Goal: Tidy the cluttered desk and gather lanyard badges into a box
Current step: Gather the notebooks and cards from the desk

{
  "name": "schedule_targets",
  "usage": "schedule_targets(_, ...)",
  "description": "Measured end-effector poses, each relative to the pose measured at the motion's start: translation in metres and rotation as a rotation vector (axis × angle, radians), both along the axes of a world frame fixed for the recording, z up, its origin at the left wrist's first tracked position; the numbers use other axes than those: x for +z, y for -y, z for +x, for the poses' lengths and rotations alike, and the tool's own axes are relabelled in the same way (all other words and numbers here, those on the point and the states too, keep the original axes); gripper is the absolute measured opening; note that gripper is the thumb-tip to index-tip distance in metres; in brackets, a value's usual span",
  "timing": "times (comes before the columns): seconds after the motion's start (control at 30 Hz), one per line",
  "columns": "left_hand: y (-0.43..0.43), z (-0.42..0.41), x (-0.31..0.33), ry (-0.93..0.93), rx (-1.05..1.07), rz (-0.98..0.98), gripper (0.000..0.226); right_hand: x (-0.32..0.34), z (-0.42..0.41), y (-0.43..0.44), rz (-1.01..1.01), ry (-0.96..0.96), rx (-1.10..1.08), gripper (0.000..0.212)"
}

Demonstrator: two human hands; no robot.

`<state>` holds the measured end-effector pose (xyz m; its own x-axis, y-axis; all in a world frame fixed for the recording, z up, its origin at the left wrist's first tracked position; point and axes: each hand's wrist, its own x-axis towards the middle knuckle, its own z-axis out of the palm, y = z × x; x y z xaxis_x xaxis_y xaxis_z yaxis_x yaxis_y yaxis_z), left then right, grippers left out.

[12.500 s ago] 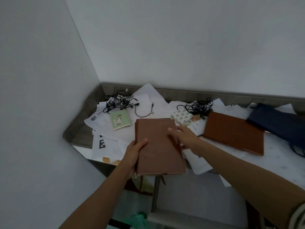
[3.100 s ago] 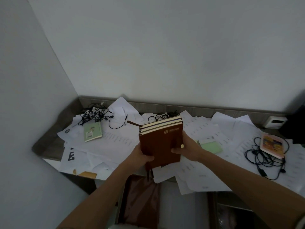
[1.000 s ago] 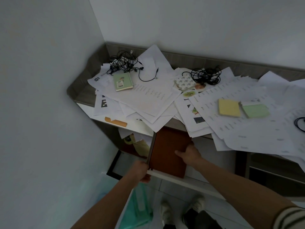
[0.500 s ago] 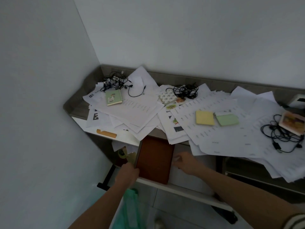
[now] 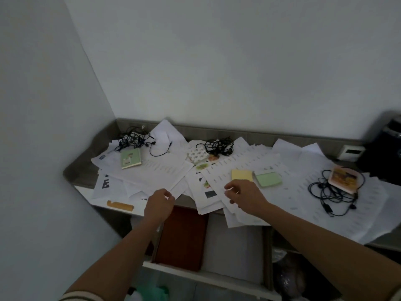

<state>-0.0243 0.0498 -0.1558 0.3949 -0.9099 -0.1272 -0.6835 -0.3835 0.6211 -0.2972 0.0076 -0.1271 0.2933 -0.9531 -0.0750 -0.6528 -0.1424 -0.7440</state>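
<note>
Paperwork looks like the step in hand. Far left on the surface (image 5: 79, 175), a black cable tangle (image 5: 132, 140) and a green notebook (image 5: 130, 158) sit on the loose sheets (image 5: 160, 173). The left hand (image 5: 159, 206) is at the near corner of that pile, fingers curled and seen from the back, so I cannot tell whether it pinches a sheet. Below it, brown notebooks (image 5: 182, 237) lie in the open drawer (image 5: 232, 242). The right hand (image 5: 247, 197) hovers over the middle sheets, fingers loosely curled, holding nothing. Right of it are a yellow pad (image 5: 242, 175) and a green pad (image 5: 268, 179). Far right, there's a pink card (image 5: 344, 178) among black cords (image 5: 332, 195), maybe a lanyard badge, too small to say. No box in view. Next call, I'd judge: both hands square the sheets into one stack without dragging cables along.
</note>
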Motion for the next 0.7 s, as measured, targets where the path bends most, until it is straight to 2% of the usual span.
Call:
schedule_targets(0.2, 0.042, 0.054, 0.003, -0.056, 0.081, 0.009, 0.026, -0.004, 0.038, 0.053, 0.007, -0.123, 0.015, 0.023)
schedule_targets(0.4, 0.095, 0.141, 0.006, -0.058, 0.126, 0.024, 0.029, -0.013, 0.118, 0.121, -0.063, -0.316, 0.058, 0.033)
schedule_targets(0.57, 0.147, 0.198, 0.010, 0.069, 0.083, 0.044, 0.033, -0.029, 0.157, 0.171, -0.151, -0.494, 0.008, 0.046)
schedule_targets(0.7, 0.187, 0.225, 0.002, 0.140, -0.002, 0.116, 0.045, -0.050, 0.169, 0.194, -0.065, -0.618, -0.044, 0.059)
